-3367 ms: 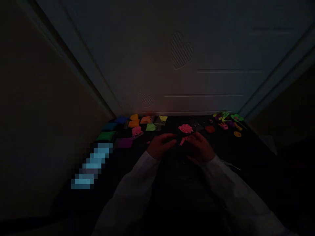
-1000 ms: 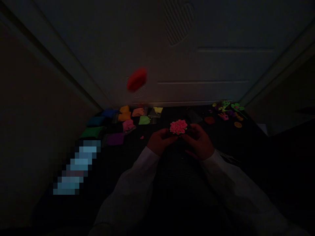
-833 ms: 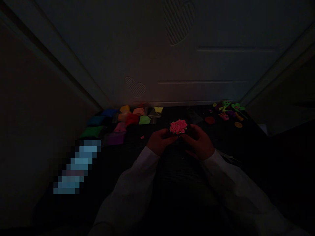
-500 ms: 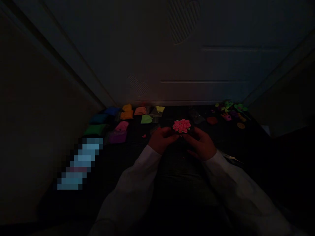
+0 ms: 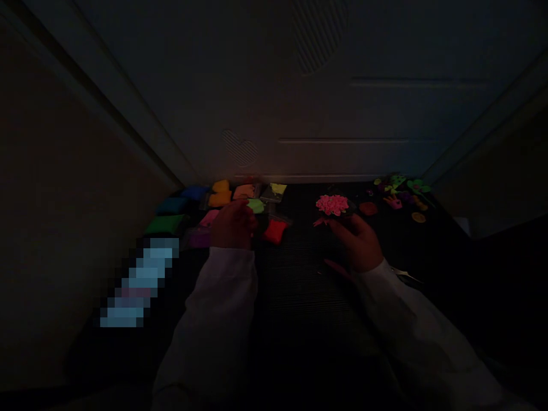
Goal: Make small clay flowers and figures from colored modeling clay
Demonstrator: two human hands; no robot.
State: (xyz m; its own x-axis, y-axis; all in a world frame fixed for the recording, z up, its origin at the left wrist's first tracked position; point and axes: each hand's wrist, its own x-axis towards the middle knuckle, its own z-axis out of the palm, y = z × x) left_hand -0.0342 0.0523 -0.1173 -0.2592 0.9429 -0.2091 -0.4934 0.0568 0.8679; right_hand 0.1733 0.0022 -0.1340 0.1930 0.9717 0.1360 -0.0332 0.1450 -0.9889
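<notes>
The scene is very dark. My right hand (image 5: 358,244) is closed on a pink clay flower (image 5: 333,204) made of many small petals, held just above the dark mat (image 5: 299,274). My left hand (image 5: 233,225) is stretched out to the left, over the coloured clay packets. It is closest to a green packet (image 5: 256,205) and a pink packet (image 5: 209,217). Its fingers are too dim to read. A red clay packet (image 5: 274,231) lies on the mat just to the right of my left hand.
More clay packets lie at the back left: blue (image 5: 194,191), orange (image 5: 220,194), dark green (image 5: 165,224), purple (image 5: 199,237), yellow (image 5: 278,188). Small clay figures (image 5: 398,190) and a red disc (image 5: 368,208) sit at the back right. A white panelled door (image 5: 342,114) stands behind.
My left hand has let go of the pink flower and moved left to the packets. My right hand has carried the flower up and to the right. A red packet now lies on the mat.
</notes>
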